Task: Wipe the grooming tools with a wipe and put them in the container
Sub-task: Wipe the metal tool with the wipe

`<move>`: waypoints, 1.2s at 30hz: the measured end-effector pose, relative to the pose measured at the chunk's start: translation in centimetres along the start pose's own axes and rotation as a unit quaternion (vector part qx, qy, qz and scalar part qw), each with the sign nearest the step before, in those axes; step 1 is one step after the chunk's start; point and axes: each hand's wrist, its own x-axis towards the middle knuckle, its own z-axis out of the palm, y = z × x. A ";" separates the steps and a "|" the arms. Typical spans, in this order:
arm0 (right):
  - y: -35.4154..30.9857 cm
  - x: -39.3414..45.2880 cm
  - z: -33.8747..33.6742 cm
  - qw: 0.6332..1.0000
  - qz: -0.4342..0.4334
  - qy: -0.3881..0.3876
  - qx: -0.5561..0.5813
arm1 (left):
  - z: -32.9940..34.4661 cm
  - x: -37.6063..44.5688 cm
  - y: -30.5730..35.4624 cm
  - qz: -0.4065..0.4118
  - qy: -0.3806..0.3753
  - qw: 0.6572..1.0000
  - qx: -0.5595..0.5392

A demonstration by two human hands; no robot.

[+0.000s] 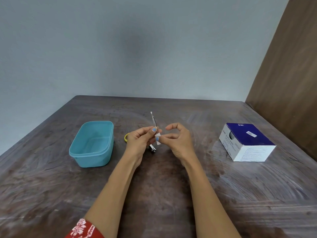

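Red patterned sleeve (84, 228) at the bottom edge, both your forearms reaching out over the table (171, 194). Your left hand (139, 141) pinches a slim metal tool (153, 119), its tip pointing up and away. Right hand (178, 140) has the small white wipe (158, 140) nipped between thumb and finger, right at the tool's lower part. Just beyond the left hand, a nail clipper (152, 149) lies waiting, and something yellow (126, 137) peeks out on the hand's container side. Blue container (92, 143), nothing visible inside, sits left of the left hand; the swab box (247, 141) well off to the right. Wrap the wipe round the tool and draw it steadily tipward, keeping that left pinch firm, I'd say.
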 end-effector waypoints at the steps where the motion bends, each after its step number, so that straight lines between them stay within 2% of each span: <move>1: -0.1 0.0 0.0 1.000 -0.006 0.004 0.013 | 0.1 0.0 0.0 -0.001 -0.004 1.000 0.004; 6: 0.2 0.0 -0.2 0.998 0.023 -0.028 -0.048 | 0.1 0.0 0.1 0.007 0.011 1.000 0.007; 8: 0.4 0.2 -0.3 0.998 0.037 -0.015 -0.048 | 0.2 0.0 0.2 0.017 0.025 1.000 -0.007; 12: 0.3 0.6 -0.8 0.994 0.017 0.064 0.090 | 0.3 0.0 0.0 0.010 0.038 0.999 -0.032; 14: 0.3 0.7 -0.8 0.987 0.011 0.063 0.146 | 0.6 -0.1 -0.1 0.000 0.025 0.999 -0.039; 16: 0.3 0.6 -0.5 0.987 0.020 0.043 0.155 | 0.8 -0.1 -0.3 0.002 0.019 0.999 -0.026; 24: 0.4 0.6 0.0 0.997 0.016 0.021 0.070 | 1.0 -0.2 -0.3 0.008 0.053 0.998 -0.024; 29: 0.8 0.4 0.1 0.997 0.051 -0.045 0.029 | 0.9 -0.2 -0.2 0.004 0.055 0.998 -0.026; 36: 0.8 0.5 -0.2 0.997 0.047 -0.015 -0.067 | 1.0 -0.2 -0.3 0.038 0.083 0.994 0.052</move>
